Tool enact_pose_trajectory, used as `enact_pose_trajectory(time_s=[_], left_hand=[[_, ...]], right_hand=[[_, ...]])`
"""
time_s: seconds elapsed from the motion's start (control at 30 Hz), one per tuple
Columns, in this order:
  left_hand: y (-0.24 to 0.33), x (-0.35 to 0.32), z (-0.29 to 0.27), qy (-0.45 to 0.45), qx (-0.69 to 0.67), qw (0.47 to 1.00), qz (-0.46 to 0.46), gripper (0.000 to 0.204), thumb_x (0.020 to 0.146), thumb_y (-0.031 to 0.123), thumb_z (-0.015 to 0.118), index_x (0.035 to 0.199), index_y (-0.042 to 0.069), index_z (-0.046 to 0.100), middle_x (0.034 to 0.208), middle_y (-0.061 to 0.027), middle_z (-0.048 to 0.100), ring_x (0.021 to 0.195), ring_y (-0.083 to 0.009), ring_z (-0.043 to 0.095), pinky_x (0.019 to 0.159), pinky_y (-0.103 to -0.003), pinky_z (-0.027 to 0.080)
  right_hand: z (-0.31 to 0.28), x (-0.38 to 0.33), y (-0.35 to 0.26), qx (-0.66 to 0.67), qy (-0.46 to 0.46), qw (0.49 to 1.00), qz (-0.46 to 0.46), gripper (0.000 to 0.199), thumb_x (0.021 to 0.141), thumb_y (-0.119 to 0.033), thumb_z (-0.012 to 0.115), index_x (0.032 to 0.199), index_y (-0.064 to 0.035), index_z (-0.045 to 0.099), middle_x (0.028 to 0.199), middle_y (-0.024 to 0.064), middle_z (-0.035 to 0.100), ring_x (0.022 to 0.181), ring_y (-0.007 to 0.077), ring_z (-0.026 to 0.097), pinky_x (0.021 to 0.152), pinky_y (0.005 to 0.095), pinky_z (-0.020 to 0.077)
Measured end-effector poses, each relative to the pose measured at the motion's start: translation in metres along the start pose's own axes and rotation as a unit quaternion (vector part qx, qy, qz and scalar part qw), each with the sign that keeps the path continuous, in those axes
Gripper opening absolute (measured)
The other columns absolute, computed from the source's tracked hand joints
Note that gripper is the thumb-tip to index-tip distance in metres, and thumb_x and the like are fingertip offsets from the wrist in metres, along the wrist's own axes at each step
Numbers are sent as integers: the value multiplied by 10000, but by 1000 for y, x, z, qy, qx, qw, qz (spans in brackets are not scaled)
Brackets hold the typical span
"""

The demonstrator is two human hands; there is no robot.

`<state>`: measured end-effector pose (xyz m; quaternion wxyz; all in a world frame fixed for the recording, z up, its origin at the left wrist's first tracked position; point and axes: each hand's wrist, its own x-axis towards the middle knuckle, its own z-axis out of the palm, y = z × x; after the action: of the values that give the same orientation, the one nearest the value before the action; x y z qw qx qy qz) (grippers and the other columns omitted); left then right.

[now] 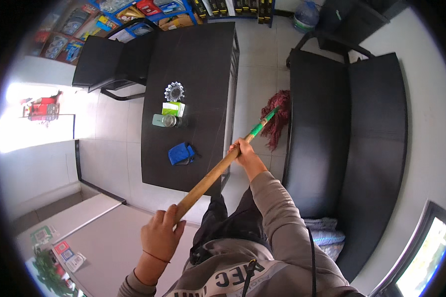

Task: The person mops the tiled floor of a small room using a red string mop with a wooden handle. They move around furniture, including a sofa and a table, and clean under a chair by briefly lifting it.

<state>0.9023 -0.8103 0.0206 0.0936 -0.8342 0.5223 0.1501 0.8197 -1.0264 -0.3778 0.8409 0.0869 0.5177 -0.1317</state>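
Note:
A mop with a wooden handle point(208, 181) slants across the view from lower left to upper right. Its dark red string head point(276, 114) lies on the tiled floor, close against the front of the black bench. Green wrapping covers the handle just above the strings. My left hand point(159, 233) is closed round the upper end of the handle, near my body. Farther along, my right hand point(242, 151) grips the handle below the green part. The palm sides of both hands are hidden.
A black table point(203, 89) bears a glass ashtray point(174, 91), a green-and-white packet point(173, 109), a jar point(170, 121) and a blue pouch point(182, 154). The black bench point(314, 138) borders the right. A chair point(114, 62), shelves and a water bottle point(306, 17) stand beyond; a counter point(119, 247) is lower left.

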Motion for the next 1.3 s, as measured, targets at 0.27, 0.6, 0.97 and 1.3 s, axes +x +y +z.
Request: enact_pose_trajectory(time_s=[0.27, 0.6, 0.97, 1.3], left_hand=[[69, 7, 53, -177, -350, 897, -202, 557, 837, 295, 706, 1275, 22, 498, 1053, -245, 668, 932, -425, 663, 838, -423, 525], [1, -105, 2, -284, -687, 536, -399, 402, 946, 185, 583, 1288, -18, 522, 648, -20, 505, 444, -58, 403, 373, -212, 292], [-115, -361, 60, -201, -696, 469, -505, 427, 806, 39, 674, 1208, -67, 575, 664, -31, 525, 513, -99, 492, 416, -240, 353], [-106, -365, 167, -233, -731, 543, -340, 525, 787, 74, 704, 1275, -45, 552, 751, -37, 588, 606, -93, 539, 497, -231, 418]], right_hand=[[7, 27, -42, -149, 79, 984, -61, 106, 861, -106, 572, 907, -19, 533, 776, 116, 585, 648, 237, 621, 725, 452, 601], [-39, -35, 91, -239, 15, 971, 13, 165, 856, -180, 647, 930, -46, 583, 771, 88, 617, 683, 222, 672, 558, 375, 565], [-120, -126, 300, -336, 60, 911, 233, 235, 893, -153, 557, 1069, -3, 515, 896, 182, 651, 772, 315, 671, 721, 453, 580], [-64, -158, 221, -434, 62, 897, 55, 162, 887, -240, 592, 879, -79, 577, 856, 104, 674, 842, 243, 668, 676, 457, 558]])
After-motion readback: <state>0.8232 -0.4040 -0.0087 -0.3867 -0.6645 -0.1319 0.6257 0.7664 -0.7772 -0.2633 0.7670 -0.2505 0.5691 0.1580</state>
